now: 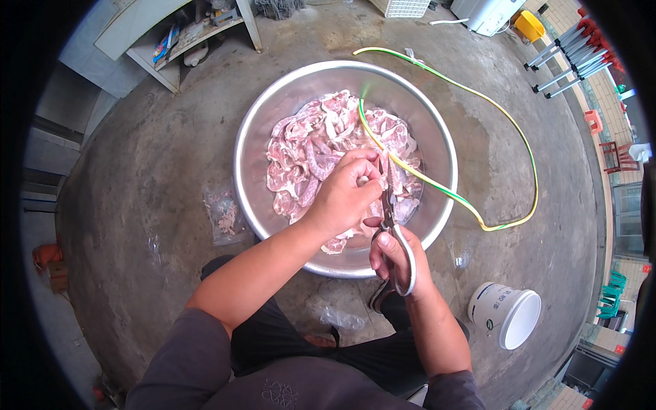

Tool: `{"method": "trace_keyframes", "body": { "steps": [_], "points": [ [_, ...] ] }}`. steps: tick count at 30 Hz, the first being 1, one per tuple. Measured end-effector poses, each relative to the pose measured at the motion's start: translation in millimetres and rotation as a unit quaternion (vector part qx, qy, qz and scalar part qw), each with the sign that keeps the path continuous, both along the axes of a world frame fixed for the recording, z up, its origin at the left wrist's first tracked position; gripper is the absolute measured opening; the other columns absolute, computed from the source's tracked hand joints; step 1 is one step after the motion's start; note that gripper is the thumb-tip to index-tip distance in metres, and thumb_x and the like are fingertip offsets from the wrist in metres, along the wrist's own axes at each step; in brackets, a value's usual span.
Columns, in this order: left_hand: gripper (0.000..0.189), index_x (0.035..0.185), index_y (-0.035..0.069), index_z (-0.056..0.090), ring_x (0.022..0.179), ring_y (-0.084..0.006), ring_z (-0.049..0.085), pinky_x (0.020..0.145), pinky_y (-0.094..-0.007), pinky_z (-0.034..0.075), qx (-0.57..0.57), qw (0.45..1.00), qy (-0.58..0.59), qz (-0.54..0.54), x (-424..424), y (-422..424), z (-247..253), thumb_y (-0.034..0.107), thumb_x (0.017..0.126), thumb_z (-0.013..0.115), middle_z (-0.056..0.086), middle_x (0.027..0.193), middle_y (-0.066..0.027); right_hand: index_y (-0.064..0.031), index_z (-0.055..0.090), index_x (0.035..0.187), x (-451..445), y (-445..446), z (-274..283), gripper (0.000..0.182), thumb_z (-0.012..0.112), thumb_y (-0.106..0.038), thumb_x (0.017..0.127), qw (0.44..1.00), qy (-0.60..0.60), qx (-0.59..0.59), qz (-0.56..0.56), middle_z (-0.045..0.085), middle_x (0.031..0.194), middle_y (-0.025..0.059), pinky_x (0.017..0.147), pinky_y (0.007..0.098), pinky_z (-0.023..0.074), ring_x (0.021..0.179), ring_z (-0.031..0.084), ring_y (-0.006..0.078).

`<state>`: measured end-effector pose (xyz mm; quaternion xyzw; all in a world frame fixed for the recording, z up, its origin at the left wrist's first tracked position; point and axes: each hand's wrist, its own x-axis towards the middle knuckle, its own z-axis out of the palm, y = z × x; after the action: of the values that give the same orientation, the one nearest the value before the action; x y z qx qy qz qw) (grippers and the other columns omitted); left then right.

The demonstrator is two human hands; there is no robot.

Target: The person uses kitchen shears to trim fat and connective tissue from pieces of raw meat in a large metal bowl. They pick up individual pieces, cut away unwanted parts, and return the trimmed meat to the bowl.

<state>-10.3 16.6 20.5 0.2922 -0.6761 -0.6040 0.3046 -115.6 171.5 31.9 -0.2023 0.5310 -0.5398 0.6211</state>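
Note:
A wide stainless steel basin (435, 130) sits on the floor before me, with many pieces of raw meat (292, 177) lying in it. Over the pile, my left hand (348, 189) pinches a small piece of raw meat (393, 177) in its fingers. My right hand (402, 256) grips a pair of scissors (406, 259) by its white handles. The blades point away from me and reach up beside the pinched piece; whether they are cutting into it is hard to see. A yellow-green hose (433, 183) crosses the basin's right rim, its end among the meat.
Left of the basin lies a plastic bag (226, 218) bearing pale scraps. A white plastic bucket (494, 312) rests on its side at the right. Clear plastic wrap (342, 318) lies near my feet. The hose loops over the concrete floor (154, 169). A shelf unit (200, 41) stands upper left.

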Motion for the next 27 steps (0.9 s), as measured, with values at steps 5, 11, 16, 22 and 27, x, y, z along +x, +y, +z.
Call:
{"method": "trace_keyframes", "body": {
  "steps": [5,11,16,22,27],
  "points": [
    [0.010,0.087,0.000,0.060,0.120,-0.0314,0.056,0.099,-0.0381,0.045,-0.033,0.999,-0.001,0.010,-2,5,0,0.008,0.085,0.065,0.051,0.132,-0.0188,0.0014,0.055,0.128,0,1,0,0.050,0.061,-0.039,0.099,0.998,-0.061,-0.004,-0.008,0.056,0.061,0.0033,0.042,0.0220,0.0336,0.044,0.044,0.0091],
    [0.009,0.086,0.000,0.059,0.121,-0.0302,0.056,0.101,-0.0382,0.045,0.166,0.986,0.015,-0.020,-4,14,17,0.008,0.085,0.065,0.051,0.133,-0.0188,0.0010,0.052,0.128,7,2,-10,0.053,0.056,-0.044,0.101,0.975,-0.208,-0.051,-0.057,0.051,0.059,0.0039,0.042,0.0230,0.0323,0.043,0.039,0.0101],
    [0.010,0.088,0.000,0.061,0.121,-0.0283,0.057,0.102,-0.0372,0.045,0.038,0.998,0.029,-0.037,-4,11,-8,0.008,0.087,0.064,0.052,0.132,-0.0191,-0.0036,0.056,0.126,0,1,-18,0.052,0.039,-0.048,0.107,0.940,-0.313,-0.132,-0.020,0.055,0.071,0.0088,0.047,0.0252,0.0362,0.050,0.044,0.0118],
    [0.012,0.098,-0.002,0.062,0.112,-0.0190,0.059,0.094,-0.0315,0.050,0.032,0.997,0.015,-0.070,0,0,-17,0.007,0.096,0.054,0.054,0.129,-0.0168,0.0058,0.051,0.130,-27,-2,-1,0.072,0.037,-0.059,0.103,0.957,-0.257,-0.122,-0.049,0.058,0.075,0.0120,0.048,0.0252,0.0387,0.051,0.046,0.0133],
    [0.024,0.117,-0.005,0.060,0.103,-0.0191,0.064,0.089,-0.0343,0.054,0.381,0.913,0.115,-0.087,-1,2,1,0.008,0.099,0.051,0.064,0.114,-0.0125,0.0025,0.052,0.132,-35,-5,-4,0.058,0.080,-0.020,0.086,0.960,0.191,-0.030,-0.202,0.066,0.086,0.0071,0.067,0.0247,0.0495,0.074,0.062,0.0119]
  ]
}}
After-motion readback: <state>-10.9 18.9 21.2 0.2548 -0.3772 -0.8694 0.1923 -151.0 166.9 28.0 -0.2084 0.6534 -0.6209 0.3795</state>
